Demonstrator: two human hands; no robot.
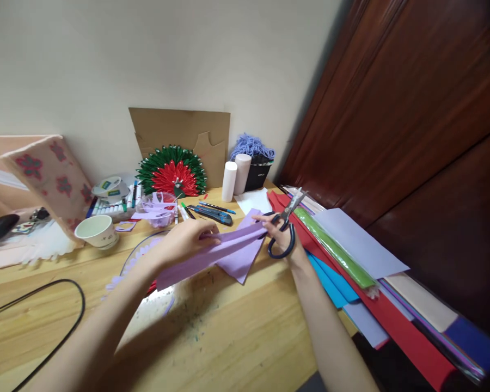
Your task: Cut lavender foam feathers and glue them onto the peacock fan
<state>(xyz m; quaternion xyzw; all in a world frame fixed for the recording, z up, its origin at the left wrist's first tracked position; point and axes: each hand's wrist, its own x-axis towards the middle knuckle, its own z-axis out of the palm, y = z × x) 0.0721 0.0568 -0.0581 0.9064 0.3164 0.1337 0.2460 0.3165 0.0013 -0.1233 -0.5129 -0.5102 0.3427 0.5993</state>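
Evidently soft and light, the long lilac strip of felt-like sheet (212,253) spans both hands, its wide end drooping below the left fingertips. The left hand (196,237) has its fingers closed together on the strip's upper edge; the right hand (281,235) pinches the narrow end between thumb and fingers, with dark-handled metal scissors (282,251) lodged in the same grip, blades pointing up beyond the fingers. The strip should bend readily, slip little and crease or stretch if pulled hard, so a light pinch near each end, along the edge, suits it. Just beneath the right fingers, a flat lilac piece of similar sheet (242,263) lies on the pale wooden table (245,332).
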